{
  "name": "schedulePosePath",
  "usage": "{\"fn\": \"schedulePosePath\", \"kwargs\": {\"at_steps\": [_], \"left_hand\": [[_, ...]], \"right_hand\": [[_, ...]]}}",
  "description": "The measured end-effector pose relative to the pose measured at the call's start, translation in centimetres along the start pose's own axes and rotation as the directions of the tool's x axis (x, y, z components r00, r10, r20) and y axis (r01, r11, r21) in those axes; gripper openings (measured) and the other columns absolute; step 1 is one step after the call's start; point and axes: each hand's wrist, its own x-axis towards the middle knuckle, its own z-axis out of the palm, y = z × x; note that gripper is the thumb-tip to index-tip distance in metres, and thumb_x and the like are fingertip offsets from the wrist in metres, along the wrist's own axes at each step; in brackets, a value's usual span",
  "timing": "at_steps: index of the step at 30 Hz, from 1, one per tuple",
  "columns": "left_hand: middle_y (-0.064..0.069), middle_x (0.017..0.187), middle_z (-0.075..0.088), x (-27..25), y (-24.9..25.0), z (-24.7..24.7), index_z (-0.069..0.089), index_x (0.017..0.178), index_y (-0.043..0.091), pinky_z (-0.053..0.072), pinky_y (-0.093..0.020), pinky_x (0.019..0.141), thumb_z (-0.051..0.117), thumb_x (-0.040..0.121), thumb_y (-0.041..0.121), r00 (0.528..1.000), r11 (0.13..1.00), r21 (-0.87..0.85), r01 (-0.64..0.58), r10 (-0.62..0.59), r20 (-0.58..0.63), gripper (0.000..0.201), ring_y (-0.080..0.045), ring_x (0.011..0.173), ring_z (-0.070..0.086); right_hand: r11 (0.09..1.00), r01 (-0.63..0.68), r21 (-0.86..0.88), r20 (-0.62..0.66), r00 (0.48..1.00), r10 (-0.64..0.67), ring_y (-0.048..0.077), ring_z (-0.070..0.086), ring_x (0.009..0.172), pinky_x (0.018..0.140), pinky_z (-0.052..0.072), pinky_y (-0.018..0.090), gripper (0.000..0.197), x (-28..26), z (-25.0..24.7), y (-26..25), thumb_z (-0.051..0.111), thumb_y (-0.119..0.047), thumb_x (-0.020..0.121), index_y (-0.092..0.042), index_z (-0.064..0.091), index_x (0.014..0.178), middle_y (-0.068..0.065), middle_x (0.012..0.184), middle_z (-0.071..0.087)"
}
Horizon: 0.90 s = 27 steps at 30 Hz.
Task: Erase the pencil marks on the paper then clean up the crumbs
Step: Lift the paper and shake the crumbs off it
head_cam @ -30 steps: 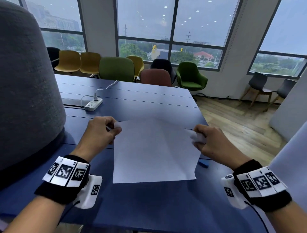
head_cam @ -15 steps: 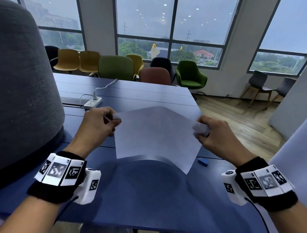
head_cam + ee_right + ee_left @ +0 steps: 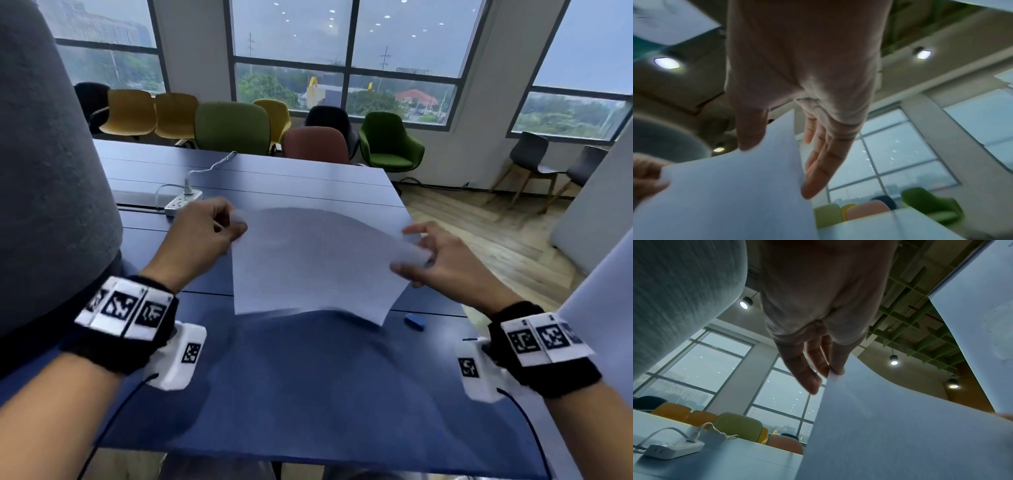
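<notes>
Blue table [image 3: 308,394]; coloured chairs [image 3: 233,126] beneath tall windows [image 3: 291,31]; wooden floor [image 3: 479,226].

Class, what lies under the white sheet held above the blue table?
Below the paper, only blue table in its shadow shows. The blue eraser lies beside its near right corner, not beneath. The tabletop behind the sheet is covered; crumbs there cannot be seen.

Your paper [image 3: 315,260]: plain white sheet, up off the table [image 3: 308,394], bowed, near edge sagging at 6 o'clock. Your left hand [image 3: 202,233] pinches its 9 o'clock edge. Blue eraser [image 3: 414,322]: small block, flat on the table at the sheet's 4 o'clock, apart from it.
</notes>
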Motion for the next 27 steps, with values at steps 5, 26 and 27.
{"fn": "schedulePosePath", "kwargs": {"at_steps": [5,26,27], "left_hand": [[-0.017,0.075,0.060,5.3,1.6,-0.2,0.059,0.083,-0.004,0.046,-0.017,0.039,0.066,0.091,0.002,0.996,0.995,-0.052,0.084,-0.083,0.008,0.012,-0.028,0.065,0.065],[-0.013,0.067,0.055,16.1,-9.2,15.5,0.055,0.056,0.007,0.056,-0.031,0.068,0.076,0.079,0.000,0.934,0.948,0.144,0.285,-0.308,0.179,0.033,-0.022,0.068,0.057],[-0.013,0.067,0.054,16.2,-9.4,16.0,0.054,0.056,0.007,0.054,-0.024,0.058,0.075,0.080,-0.001,0.934,0.947,0.156,0.281,-0.307,0.183,0.033,-0.022,0.068,0.056]], "right_hand": [[0.973,-0.230,-0.024,-0.017,0.973,0.230,0.019,0.066,0.079,0.067,0.059,0.038,0.044,0.7,-0.4,5.8,0.074,-0.038,0.080,-0.014,0.055,0.111,0.011,0.095,0.065],[0.879,-0.063,-0.473,0.216,0.959,0.186,0.020,0.064,0.082,0.073,0.053,0.029,0.017,10.1,5.7,7.3,0.073,-0.010,0.079,-0.004,0.069,0.094,0.007,0.091,0.063],[0.872,-0.078,-0.484,0.223,0.952,0.209,0.022,0.066,0.082,0.074,0.055,0.032,0.015,11.0,6.3,7.7,0.073,-0.009,0.079,-0.003,0.069,0.092,0.008,0.092,0.065]]}}
